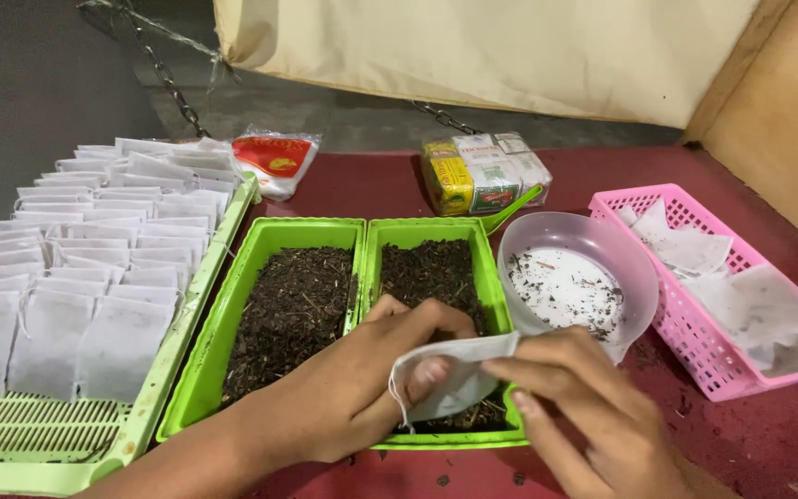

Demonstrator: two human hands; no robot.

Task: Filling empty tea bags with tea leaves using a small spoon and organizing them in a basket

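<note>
A small white filter tea bag (459, 374) with a thin string is held open over the near end of the right green tray (487, 268), which is filled with dark loose tea. My left hand (353, 388) grips the bag's left side, with fingers inside its mouth. From the right, my right hand (593, 407) pinches the bag's upper edge. A second green tray (265, 240) of loose tea sits just to the left, touching the first.
A large green slatted tray (173, 346) at left holds several rows of filled white bags. A clear bowl (634, 259) with tea crumbs, a pink basket (695, 346) of empty bags, and tea packets (482, 171) (274, 159) stand on the red table.
</note>
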